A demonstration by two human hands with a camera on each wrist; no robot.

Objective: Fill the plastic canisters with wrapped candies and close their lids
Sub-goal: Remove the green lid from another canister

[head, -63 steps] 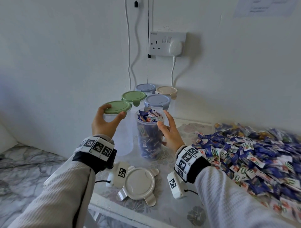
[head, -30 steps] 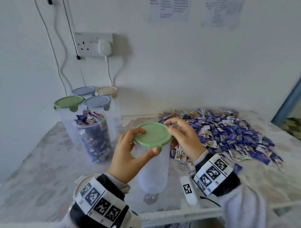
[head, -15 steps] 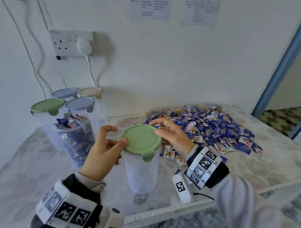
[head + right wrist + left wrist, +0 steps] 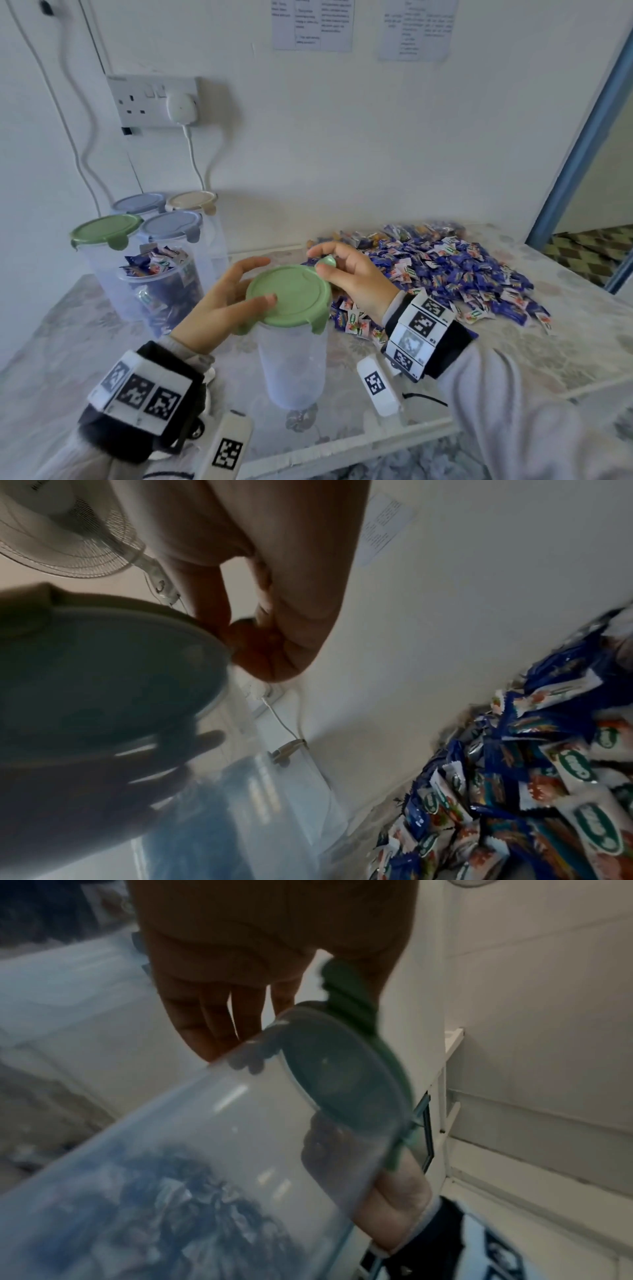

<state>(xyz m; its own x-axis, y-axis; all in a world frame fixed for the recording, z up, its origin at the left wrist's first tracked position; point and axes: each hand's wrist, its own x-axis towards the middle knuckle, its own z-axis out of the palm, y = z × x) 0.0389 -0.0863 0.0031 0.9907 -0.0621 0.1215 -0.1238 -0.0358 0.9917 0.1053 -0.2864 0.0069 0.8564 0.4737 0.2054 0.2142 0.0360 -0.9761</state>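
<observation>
Lid (image 4: 289, 296) between both grips: left hand (image 4: 219, 308) clasping its rim, right hand (image 4: 349, 277) pinching its raised tab (image 4: 326, 262).

Six plastic canisters (image 4: 291, 363) stand on the surface (image 4: 513, 370): two green-lidded (image 4: 289, 294), three blue-lidded (image 4: 171, 224), one beige-lidded (image 4: 191, 200), one open and candy-filled (image 4: 161, 284), beside one candy heap (image 4: 445, 270) at right, with two hands (image 4: 219, 308).

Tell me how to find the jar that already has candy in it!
Look left of the hands, below the wall socket, where a bunch of jars stands on the table. The candy jar is the front one of that bunch. It alone has no lid, and blue wrappers poke out of its top.
</observation>
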